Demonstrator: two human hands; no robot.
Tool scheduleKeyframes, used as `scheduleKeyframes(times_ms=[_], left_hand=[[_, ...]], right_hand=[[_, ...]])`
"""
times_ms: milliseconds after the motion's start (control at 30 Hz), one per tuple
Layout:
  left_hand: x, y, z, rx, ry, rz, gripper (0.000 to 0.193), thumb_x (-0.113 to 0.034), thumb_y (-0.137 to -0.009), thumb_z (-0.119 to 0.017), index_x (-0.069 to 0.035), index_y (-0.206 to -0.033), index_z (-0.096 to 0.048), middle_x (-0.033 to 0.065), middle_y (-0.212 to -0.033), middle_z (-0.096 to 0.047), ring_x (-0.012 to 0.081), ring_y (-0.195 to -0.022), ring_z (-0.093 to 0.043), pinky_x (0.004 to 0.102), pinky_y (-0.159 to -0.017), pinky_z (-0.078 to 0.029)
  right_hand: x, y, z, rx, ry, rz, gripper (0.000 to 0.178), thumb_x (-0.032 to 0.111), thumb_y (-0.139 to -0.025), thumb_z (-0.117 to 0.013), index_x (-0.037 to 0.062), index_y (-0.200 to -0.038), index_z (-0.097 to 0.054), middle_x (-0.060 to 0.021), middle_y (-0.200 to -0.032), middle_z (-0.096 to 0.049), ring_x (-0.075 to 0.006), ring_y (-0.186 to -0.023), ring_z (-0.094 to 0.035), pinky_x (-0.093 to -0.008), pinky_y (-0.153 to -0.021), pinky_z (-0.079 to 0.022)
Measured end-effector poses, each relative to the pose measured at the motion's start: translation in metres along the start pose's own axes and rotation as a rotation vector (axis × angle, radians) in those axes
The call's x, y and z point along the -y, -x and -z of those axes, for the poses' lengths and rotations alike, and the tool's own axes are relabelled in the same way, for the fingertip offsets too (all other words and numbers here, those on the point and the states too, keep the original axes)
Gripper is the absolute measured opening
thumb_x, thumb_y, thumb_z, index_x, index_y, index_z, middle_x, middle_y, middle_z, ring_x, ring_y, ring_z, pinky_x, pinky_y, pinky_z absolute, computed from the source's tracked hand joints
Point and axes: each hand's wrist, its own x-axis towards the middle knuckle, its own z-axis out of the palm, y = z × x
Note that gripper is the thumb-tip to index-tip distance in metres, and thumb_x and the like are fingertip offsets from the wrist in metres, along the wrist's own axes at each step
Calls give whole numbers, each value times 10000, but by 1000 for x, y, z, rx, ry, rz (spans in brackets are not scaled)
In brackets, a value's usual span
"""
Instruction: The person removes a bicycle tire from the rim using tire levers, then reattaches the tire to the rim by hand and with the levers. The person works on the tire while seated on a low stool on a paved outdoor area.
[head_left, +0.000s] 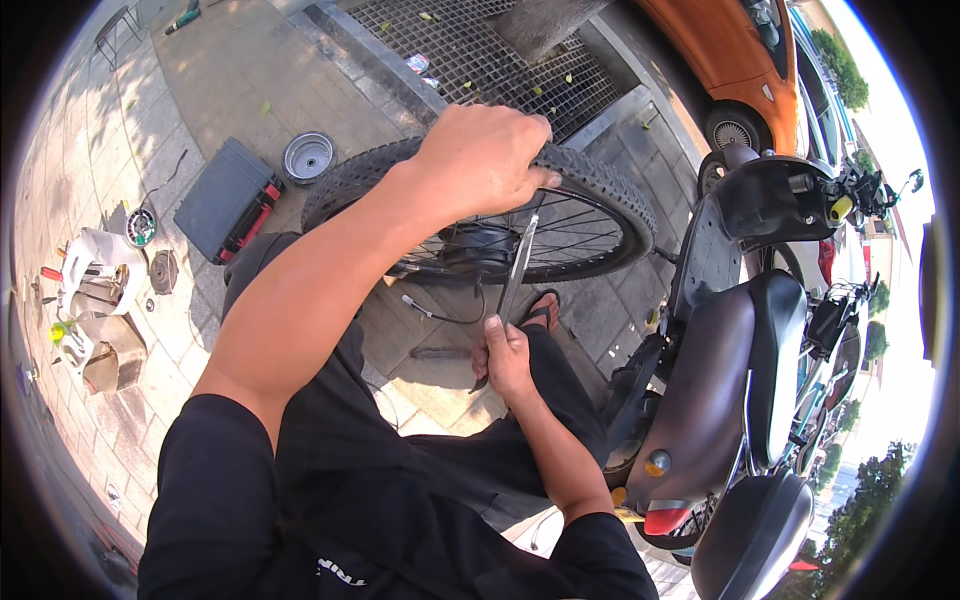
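Observation:
A bicycle wheel with a knobby black tyre (610, 190) stands in front of me, with spokes and a thick dark hub (478, 245). My left hand (485, 155) is closed over the tyre's upper side, thumb at the rim's inner edge. Lower down, my right hand (508, 358) grips a long flat metal tyre lever (518, 270). The lever's tapered tip points up toward the rim, close below my left thumb; whether it touches the rim I cannot tell. A cable with a white connector (415, 305) hangs from the hub area.
To the left are a dark toolbox (230, 200), a round metal hub shell (310, 157), and white containers (100, 265) with tools. Another metal bar (445, 352) lies on the paving. A scooter (700, 370) stands close on my right; an orange car (735, 50) is beyond.

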Motion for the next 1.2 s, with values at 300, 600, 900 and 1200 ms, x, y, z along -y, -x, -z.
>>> scheduleKeyframes(times_ms=[300, 600, 900, 1200], left_hand=[[1, -1, -2, -54, 34, -14, 399, -436, -911, -789, -62, -1046, -753, 157, -949, -778, 385, -946, -752, 504, -815, -580], [-3, -2, -3, -2, -12, -18, 442, -420, -924, -779, -48, -1160, -741, 169, -992, -772, 402, -979, -734, 509, -812, -571], [2, -4, -1, -16, 9, -3, 442, -413, -914, -789, -42, -1150, -745, 174, -974, -770, 403, -969, -734, 509, -798, -570], [-3, -2, -8, -66, 37, -54, 355, -379, -907, -809, -32, -955, -756, 162, -907, -782, 373, -907, -768, 490, -779, -586]], right_hand=[[22, -24, -1, -58, -29, 247, 633, 604, -1120, -433, 36, -872, -564, -71, -663, -567, -171, -505, -545, -301, -475, -448], [10, -61, 1, -56, -26, 370, 617, 625, -1109, -437, 47, -927, -554, -67, -671, -556, -162, -564, -548, -297, -522, -463], [30, -24, -6, -115, -16, 199, 647, 652, -1097, -436, 63, -839, -514, -34, -600, -508, -123, -463, -483, -286, -441, -392], [93, 45, -2, -176, -20, -202, 675, 765, -1015, -483, 113, -840, -486, -12, -565, -404, -153, -438, -405, -322, -440, -373]])
